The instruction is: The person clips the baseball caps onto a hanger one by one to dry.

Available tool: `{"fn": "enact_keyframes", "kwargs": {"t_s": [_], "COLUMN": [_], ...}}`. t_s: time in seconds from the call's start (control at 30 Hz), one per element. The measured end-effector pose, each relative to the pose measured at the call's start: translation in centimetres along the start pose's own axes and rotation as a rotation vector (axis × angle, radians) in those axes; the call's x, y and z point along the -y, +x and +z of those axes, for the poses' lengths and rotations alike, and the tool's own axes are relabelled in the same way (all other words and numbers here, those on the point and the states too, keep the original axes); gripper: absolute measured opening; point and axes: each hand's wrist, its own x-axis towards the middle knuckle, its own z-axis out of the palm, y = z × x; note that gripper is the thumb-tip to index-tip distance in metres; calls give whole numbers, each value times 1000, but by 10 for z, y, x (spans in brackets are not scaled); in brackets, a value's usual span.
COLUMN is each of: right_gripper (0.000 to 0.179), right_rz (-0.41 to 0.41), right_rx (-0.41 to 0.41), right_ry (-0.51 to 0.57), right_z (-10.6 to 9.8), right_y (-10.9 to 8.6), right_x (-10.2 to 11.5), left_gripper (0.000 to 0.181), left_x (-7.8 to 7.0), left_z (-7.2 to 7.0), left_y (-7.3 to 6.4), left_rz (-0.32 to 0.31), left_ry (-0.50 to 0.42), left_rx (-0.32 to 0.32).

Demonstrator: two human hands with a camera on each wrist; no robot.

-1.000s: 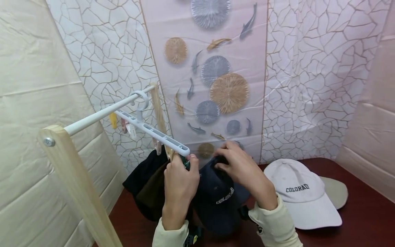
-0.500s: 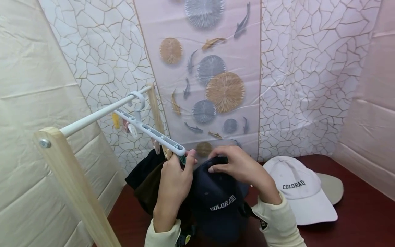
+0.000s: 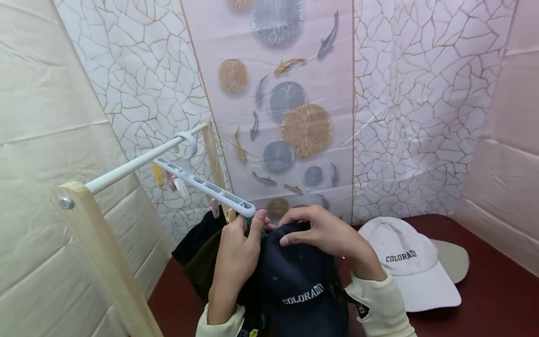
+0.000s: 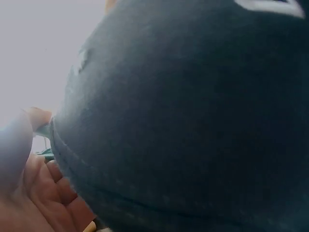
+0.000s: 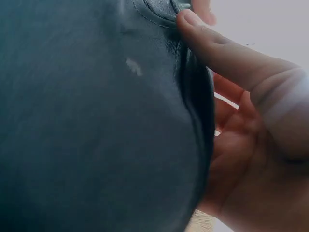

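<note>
A navy cap [image 3: 294, 274] with white COLORADO lettering hangs crown up below the hanger's near end. My right hand [image 3: 326, 231] pinches its top edge, with the thumb [image 5: 217, 48] on the near side in the right wrist view. With thumb and fingers, my left hand [image 3: 236, 262] pinches a green clip [image 4: 43, 130] under the end of the white hanger [image 3: 216, 191]. In the left wrist view the clip meets the cap's edge; whether it grips the fabric cannot be made out. Much of that view is covered by the cap.
The hanger hooks over a white rod [image 3: 134, 166] on a wooden stand [image 3: 105, 252]. Several clips, including a yellow clip [image 3: 158, 175], line the hanger. Dark caps [image 3: 202, 250] hang behind my left hand. A white cap [image 3: 400, 248] overlaps a beige cap [image 3: 452, 260] on the red-brown table [image 3: 497, 299].
My right hand has brought the navy cap's top edge left, closer to the green clip, and the cap's front has turned more toward me. My left hand keeps its pinch at the hanger's end.
</note>
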Motion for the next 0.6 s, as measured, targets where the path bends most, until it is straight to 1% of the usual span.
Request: {"fn": "enact_keyframes", "kwargs": {"t_s": [0.1, 0.27, 0.4, 0.47, 0.6], "right_gripper": [20, 21, 22, 23, 22], "right_rz": [-16, -48, -42, -33, -23], "right_rx": [18, 37, 39, 37, 46], "right_ry": [-12, -56, -68, -73, -83], "right_z": [3, 5, 7, 7, 8], "right_y": [1, 5, 4, 3, 4], "right_x": [-3, -3, -3, -4, -3], "left_gripper": [44, 47, 50, 50, 49], "left_x": [-1, -4, -4, -5, -5], "left_z": [1, -1, -2, -1, 1], "left_y": [0, 1, -1, -1, 0], "left_rz": [4, -9, -25, -22, -37], "left_ry": [-2, 16, 16, 14, 28], "left_rx": [2, 5, 32, 38, 23]}}
